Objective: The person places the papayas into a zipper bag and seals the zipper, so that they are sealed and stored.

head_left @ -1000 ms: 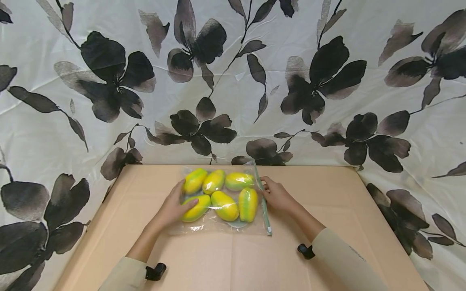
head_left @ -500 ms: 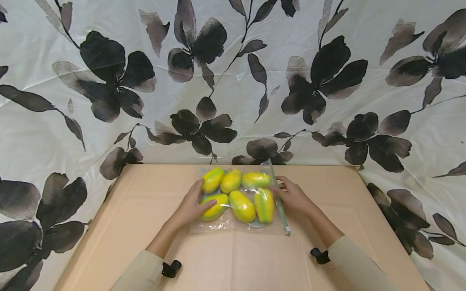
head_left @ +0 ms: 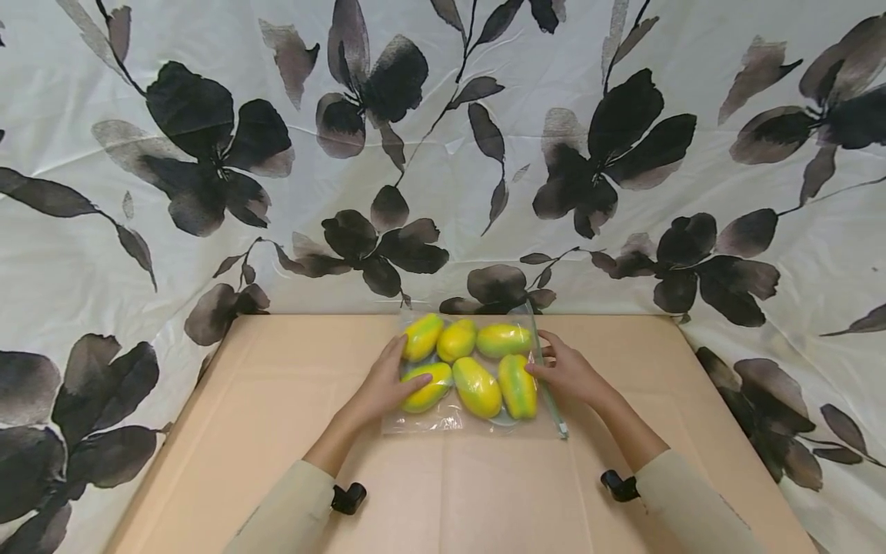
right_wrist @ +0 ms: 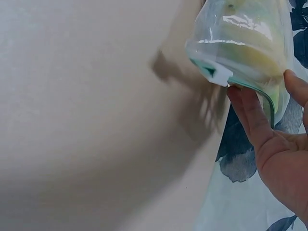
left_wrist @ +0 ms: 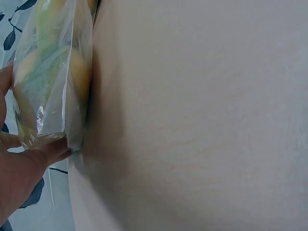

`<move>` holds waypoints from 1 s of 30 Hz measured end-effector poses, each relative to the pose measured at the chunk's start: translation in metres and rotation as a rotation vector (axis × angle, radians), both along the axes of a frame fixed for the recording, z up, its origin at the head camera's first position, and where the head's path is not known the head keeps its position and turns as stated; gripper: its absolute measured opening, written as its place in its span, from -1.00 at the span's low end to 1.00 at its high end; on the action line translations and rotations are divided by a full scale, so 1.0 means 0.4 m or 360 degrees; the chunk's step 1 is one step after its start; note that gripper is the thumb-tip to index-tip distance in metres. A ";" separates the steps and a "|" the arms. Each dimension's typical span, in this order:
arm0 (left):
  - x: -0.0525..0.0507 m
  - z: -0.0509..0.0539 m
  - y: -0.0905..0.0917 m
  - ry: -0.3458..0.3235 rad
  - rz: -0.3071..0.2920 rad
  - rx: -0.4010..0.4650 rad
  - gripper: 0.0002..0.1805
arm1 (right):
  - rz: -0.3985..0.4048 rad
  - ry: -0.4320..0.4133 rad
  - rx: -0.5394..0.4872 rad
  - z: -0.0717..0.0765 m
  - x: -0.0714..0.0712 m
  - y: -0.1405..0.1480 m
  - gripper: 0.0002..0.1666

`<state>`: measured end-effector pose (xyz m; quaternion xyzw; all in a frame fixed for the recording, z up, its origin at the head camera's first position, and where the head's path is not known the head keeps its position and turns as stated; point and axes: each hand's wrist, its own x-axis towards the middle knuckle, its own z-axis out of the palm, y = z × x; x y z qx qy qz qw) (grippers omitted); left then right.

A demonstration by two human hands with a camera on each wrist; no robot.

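In the head view, a clear zip bag (head_left: 443, 422) sits between both hands near the far edge of the table. Several yellow-green fruits (head_left: 477, 388), shaped like small papayas or mangoes, lie inside in two rows. My left hand (head_left: 377, 391) grips the bag's left end, thumb over the lower left fruit. At the other end my right hand (head_left: 573, 375) holds the zip side, its thumb on top by the rightmost fruit and its fingers beneath. A green zip strip (right_wrist: 262, 91) with a white slider (right_wrist: 221, 76) runs along that side in the right wrist view.
A tan board-like tabletop (head_left: 443, 500) with faint creases lies under the bag. Behind and around it hangs white cloth (head_left: 484, 192) printed with dark flowers. Black wrist cameras (head_left: 348, 498) sit at both cuffs.
Both hands have carried the bag to the right across the table. My right thumb has come over onto the bag near the rightmost fruit, and the zip edge leans more.
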<state>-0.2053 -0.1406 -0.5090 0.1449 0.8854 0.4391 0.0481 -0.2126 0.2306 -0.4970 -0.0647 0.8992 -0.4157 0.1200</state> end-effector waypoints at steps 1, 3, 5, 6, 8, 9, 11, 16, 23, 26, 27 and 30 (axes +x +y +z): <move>-0.001 0.001 0.000 -0.0003 0.0005 -0.0006 0.09 | -0.0002 0.0001 0.0003 0.001 -0.004 -0.002 0.05; -0.003 0.004 -0.001 -0.0017 0.0020 -0.0020 0.09 | 0.0002 0.0006 0.0003 0.002 -0.013 -0.006 0.05; -0.005 0.006 -0.004 -0.0039 0.0035 -0.0032 0.10 | 0.0002 0.0006 0.0003 0.004 -0.023 -0.011 0.04; -0.007 0.007 -0.006 -0.0046 0.0041 -0.0037 0.10 | 0.0003 0.0010 -0.0004 0.005 -0.027 -0.013 0.04; -0.011 0.008 -0.009 -0.0060 0.0049 -0.0052 0.10 | 0.0003 0.0005 -0.0006 0.006 -0.035 -0.017 0.05; -0.013 0.010 -0.010 -0.0063 0.0049 -0.0057 0.10 | 0.0000 0.0003 -0.0002 0.006 -0.038 -0.018 0.05; -0.018 0.010 -0.010 -0.0065 0.0045 -0.0072 0.10 | -0.0010 -0.0003 0.0007 0.008 -0.042 -0.019 0.05; -0.028 0.010 -0.012 -0.0069 0.0040 -0.0082 0.09 | -0.0014 -0.0013 0.0020 0.007 -0.040 -0.018 0.06; -0.029 0.012 -0.016 -0.0042 0.0022 -0.0072 0.04 | -0.0005 0.0064 0.0065 0.015 -0.032 -0.019 -0.01; -0.024 0.011 -0.015 -0.0030 0.0033 -0.0086 0.02 | -0.0007 0.0128 0.0099 0.020 -0.029 -0.016 -0.08; -0.021 0.010 -0.015 -0.0032 0.0037 -0.0091 0.01 | -0.0009 0.0141 0.0103 0.021 -0.027 -0.015 -0.10; -0.013 0.009 -0.014 -0.0048 0.0049 -0.0102 -0.01 | -0.0010 0.0158 0.0107 0.022 -0.022 -0.010 -0.15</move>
